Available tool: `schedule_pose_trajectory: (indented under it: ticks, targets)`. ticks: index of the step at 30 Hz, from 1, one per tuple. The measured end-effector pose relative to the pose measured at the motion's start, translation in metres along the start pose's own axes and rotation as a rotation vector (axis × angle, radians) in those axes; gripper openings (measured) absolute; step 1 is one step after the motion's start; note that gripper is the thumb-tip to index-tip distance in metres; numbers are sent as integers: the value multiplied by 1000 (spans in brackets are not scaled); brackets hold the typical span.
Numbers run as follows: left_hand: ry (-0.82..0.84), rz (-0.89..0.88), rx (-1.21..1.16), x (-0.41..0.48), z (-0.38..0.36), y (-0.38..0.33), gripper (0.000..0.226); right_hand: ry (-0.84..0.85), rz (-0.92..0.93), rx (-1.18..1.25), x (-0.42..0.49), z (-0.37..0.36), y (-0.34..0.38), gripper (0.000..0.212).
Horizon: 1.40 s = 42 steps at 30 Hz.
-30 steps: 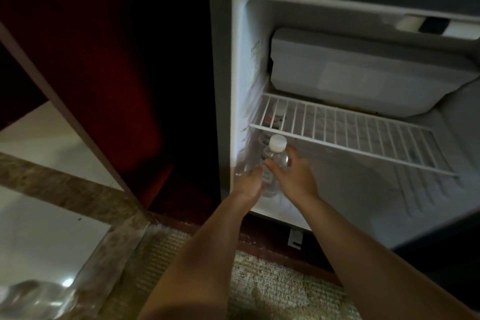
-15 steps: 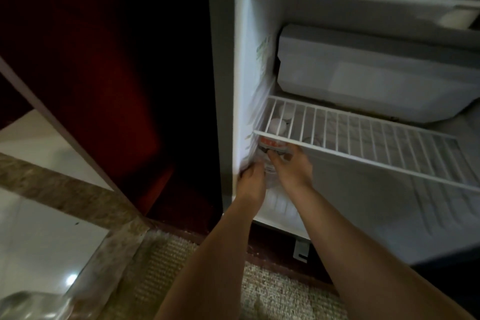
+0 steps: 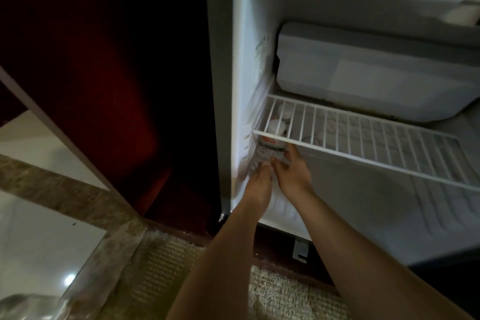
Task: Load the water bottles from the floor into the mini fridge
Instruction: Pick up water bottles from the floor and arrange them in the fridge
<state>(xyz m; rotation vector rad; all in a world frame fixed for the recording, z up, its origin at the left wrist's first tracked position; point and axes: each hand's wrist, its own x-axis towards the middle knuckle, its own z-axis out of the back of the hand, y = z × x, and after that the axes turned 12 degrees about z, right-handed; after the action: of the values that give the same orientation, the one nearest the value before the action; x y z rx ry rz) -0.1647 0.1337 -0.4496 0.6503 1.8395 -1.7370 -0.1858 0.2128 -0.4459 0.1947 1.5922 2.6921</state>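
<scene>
The fridge is seen open, its white interior largely free to the right of the hands, below the wire shelf. The bottle is held upright in the lower compartment, hard against the left inner wall and just under the shelf's front edge. The left hand is pressed to the bottle's lower left side, and the right hand is wrapped on its right side, fingers closed against the label; both are clamped on it. Whether the bottle's base touches the fridge floor cannot be told, since it is hidden by the hands. Two white caps are made out through the shelf wires; the bodies beneath them are mostly hidden. A grey freezer box with rounded corners sits above the shelf. To the left, a dark red cabinet panel stands close beside the fridge's side. A woven beige rug lies below the forearms, and glossy tiles with a brown stone band are seen at left. Something clear and crumpled at the bottom left corner is cut off and cannot be identified.
</scene>
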Motion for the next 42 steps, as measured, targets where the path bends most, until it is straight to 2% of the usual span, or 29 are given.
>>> schedule_pose_trajectory:
  ticks: [5, 10, 13, 16, 20, 24, 27, 31, 35, 42]
  targets:
    - [-16, 19, 59, 5, 5, -8, 47, 88, -22, 21, -1, 3, -3, 43]
    - [-64, 42, 259, -4, 16, -9, 43, 179, -41, -65, -7, 10, 0, 48]
    - [7, 110, 340, -22, 25, -11, 49, 269, -107, -148, -14, 24, 6, 36]
    - [-2, 110, 558, -43, 42, -13, 52, 358, -89, -205, -26, 35, 16, 17]
    - [-66, 70, 976, -87, 63, -28, 58, 502, -67, -247, -50, 47, 46, 17]
    - [-138, -76, 1237, -136, 78, -45, 53, 610, 12, -369, -76, 54, 92, 28]
    - [-190, -88, 1413, -173, 100, -53, 53, 667, 110, -417, -96, 58, 137, 31]
    - [-274, -18, 1463, -221, 136, -60, 59, 661, 231, -423, -115, 55, 196, 25]
    - [-344, -53, 1386, -279, 181, -53, 55, 740, 306, -426, -152, 35, 257, 23]
    - [-383, 42, 1282, -356, 257, -1, 52, 867, 432, -494, -240, -25, 315, 26]
